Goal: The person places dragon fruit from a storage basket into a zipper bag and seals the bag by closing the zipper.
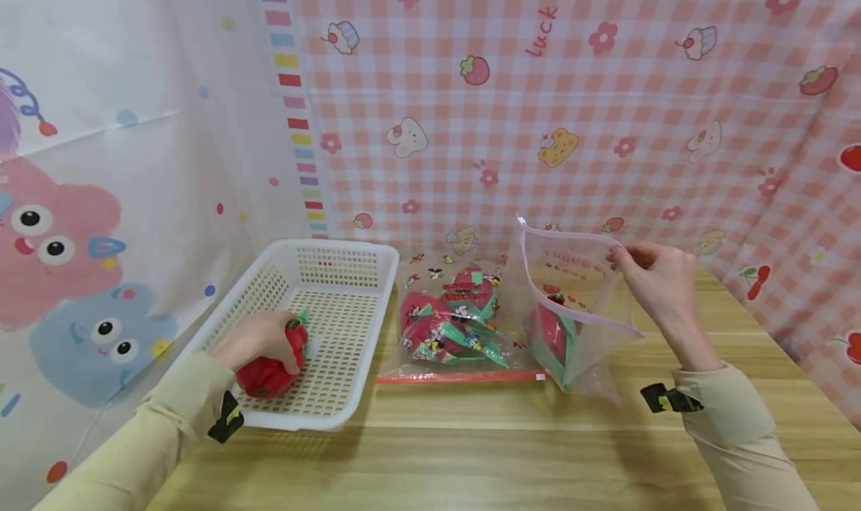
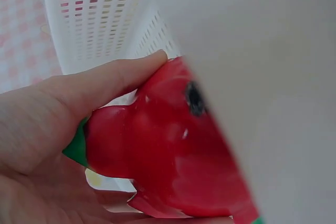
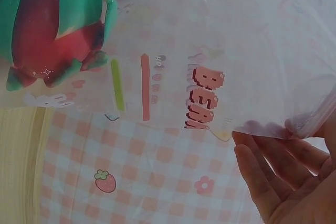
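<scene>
My left hand (image 1: 258, 341) grips a shiny red artificial dragon fruit (image 1: 269, 376) with green tips, inside the white basket (image 1: 389, 272) at left. The thumb lies along one side of the fruit in the left wrist view, where a blurred pale shape hides part of it. With thumb and fingers, my right hand (image 1: 655, 276) pinches the rim of a clear zip bag (image 1: 595, 354) edged in pink. The bag's mouth gapes, and another dragon fruit (image 3: 37, 35) sits low inside it.
Between basket and pink-edged bag lies a second zip bag (image 1: 464, 373) with a red slider strip, holding several dragon fruits (image 1: 437, 317). All rest on a wooden table (image 1: 471, 459). A pink checked cloth (image 1: 511, 107) hangs behind, a white patterned one (image 1: 161, 160) at left.
</scene>
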{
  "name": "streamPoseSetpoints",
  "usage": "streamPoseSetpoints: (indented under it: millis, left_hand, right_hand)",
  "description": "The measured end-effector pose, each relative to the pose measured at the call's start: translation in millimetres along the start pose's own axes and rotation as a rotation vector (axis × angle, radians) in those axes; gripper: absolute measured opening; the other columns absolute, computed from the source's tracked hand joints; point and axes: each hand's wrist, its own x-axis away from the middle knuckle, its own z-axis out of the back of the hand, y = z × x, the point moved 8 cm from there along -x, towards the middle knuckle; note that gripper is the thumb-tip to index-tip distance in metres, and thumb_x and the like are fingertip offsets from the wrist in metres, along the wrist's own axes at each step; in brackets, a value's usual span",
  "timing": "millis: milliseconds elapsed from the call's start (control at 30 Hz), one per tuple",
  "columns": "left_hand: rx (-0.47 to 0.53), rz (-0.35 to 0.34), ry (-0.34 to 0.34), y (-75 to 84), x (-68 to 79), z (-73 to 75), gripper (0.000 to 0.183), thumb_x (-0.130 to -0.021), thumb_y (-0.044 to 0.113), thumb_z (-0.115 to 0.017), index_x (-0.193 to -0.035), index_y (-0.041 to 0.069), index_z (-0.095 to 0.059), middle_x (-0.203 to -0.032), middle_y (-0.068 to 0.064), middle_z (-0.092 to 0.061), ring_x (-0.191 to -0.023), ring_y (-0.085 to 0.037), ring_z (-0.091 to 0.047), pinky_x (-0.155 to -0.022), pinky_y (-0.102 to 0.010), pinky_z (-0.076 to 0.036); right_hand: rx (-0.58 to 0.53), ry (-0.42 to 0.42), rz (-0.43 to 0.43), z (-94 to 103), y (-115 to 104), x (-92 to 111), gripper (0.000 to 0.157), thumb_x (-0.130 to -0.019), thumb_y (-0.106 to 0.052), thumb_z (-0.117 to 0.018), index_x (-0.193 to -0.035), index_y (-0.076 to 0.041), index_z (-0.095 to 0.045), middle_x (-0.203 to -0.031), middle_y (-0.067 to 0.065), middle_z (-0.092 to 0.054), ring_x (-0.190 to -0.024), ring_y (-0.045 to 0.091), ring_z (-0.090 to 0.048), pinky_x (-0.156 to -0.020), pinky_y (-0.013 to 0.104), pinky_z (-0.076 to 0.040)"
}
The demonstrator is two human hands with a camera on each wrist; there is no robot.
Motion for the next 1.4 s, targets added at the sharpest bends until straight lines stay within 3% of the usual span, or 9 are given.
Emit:
streamPoseSetpoints:
  millis: [200, 400, 500, 667, 767, 1033, 1233, 1400]
  left_hand:
    - [0.007, -0.055, 0.066, 6.7, 3.0, 5.1, 0.088, -0.059, 0.016, -0.085, -0.136, -0.002, -0.046, -0.123, -0.032, -0.053, -0.101, -0.04, -0.057, -0.076, -0.049, -0.055]
    - [-0.009, -0.124, 0.22, 17.7, 7.2, 18.9, 0.09, -0.057, 0.012, -0.086, -0.136, -0.002, -0.046, -0.116, -0.032, -0.058, -0.091, -0.036, -0.057, -0.072, -0.046, -0.056]
    - [-0.019, -0.175, 0.35, 24.0, 13.7, 26.8, 0.088, -0.059, 0.011, -0.084, -0.137, -0.002, -0.045, -0.114, -0.034, -0.056, -0.089, -0.039, -0.058, -0.07, -0.048, -0.056]
    - [-0.063, -0.283, 0.626, 38.7, 31.6, 38.9, 0.08, -0.065, 0.012, -0.082, -0.136, 0.001, -0.047, -0.124, -0.035, -0.051, -0.095, -0.05, -0.058, -0.072, -0.055, -0.056]
    - [-0.069, -0.348, 0.724, 48.8, 39.8, 41.9, 0.078, -0.065, 0.01, -0.083, -0.135, 0.005, -0.049, -0.129, -0.032, -0.049, -0.106, -0.052, -0.053, -0.077, -0.059, -0.054]
    - [-0.018, -0.554, 0.842, 76.1, 54.6, 48.7, 0.078, -0.064, -0.001, -0.082, -0.135, 0.011, -0.051, -0.142, -0.027, -0.041, -0.123, -0.051, -0.04, -0.084, -0.062, -0.051]
    - [-0.059, -0.716, 0.942, 102.6, 68.7, 53.4, 0.077, -0.062, -0.001, -0.08, -0.133, 0.014, -0.054, -0.142, -0.023, -0.043, -0.126, -0.048, -0.041, -0.084, -0.06, -0.052]
    - [-0.126, -0.781, 0.97, 125.8, 75.7, 54.0, 0.078, -0.062, 0.002, -0.08, -0.133, 0.02, -0.054, -0.144, -0.019, -0.043, -0.129, -0.049, -0.041, -0.084, -0.06, -0.051]
  right_hand:
    - [-0.003, 0.0, 0.0, -0.9, -0.1, 0.4, 0.034, -0.095, -0.027, -0.055, -0.097, 0.001, -0.074, -0.086, 0.023, -0.072, -0.058, -0.025, -0.043, -0.05, 0.009, -0.037]
    - [0.0, 0.001, -0.008, -0.4, 0.5, 0.6, 0.035, -0.095, -0.028, -0.055, -0.097, 0.001, -0.074, -0.086, 0.023, -0.072, -0.058, -0.024, -0.043, -0.05, 0.01, -0.037]
    - [0.005, 0.005, -0.004, -0.5, 0.1, 0.5, 0.034, -0.095, -0.028, -0.055, -0.096, 0.001, -0.074, -0.085, 0.022, -0.073, -0.058, -0.024, -0.043, -0.051, 0.009, -0.037]
    - [0.004, 0.009, 0.0, -0.7, -0.5, 0.2, 0.034, -0.095, -0.027, -0.056, -0.095, 0.001, -0.074, -0.085, 0.022, -0.073, -0.059, -0.024, -0.043, -0.051, 0.009, -0.037]
    - [0.004, 0.004, -0.003, -0.9, -0.8, 0.1, 0.034, -0.095, -0.028, -0.055, -0.095, 0.001, -0.074, -0.085, 0.022, -0.073, -0.059, -0.024, -0.043, -0.051, 0.009, -0.037]
    - [0.0, -0.01, -0.011, -2.3, -0.8, 0.8, 0.036, -0.095, -0.029, -0.055, -0.097, 0.001, -0.074, -0.087, 0.022, -0.073, -0.059, -0.023, -0.044, -0.052, 0.009, -0.038]
    - [-0.008, -0.011, -0.015, -2.1, -0.5, 0.9, 0.036, -0.095, -0.029, -0.055, -0.096, 0.002, -0.073, -0.086, 0.023, -0.072, -0.059, -0.022, -0.045, -0.052, 0.009, -0.039]
    - [-0.004, -0.012, -0.014, -1.8, -1.2, 1.1, 0.036, -0.095, -0.03, -0.055, -0.095, 0.001, -0.074, -0.085, 0.022, -0.073, -0.059, -0.022, -0.045, -0.052, 0.008, -0.039]
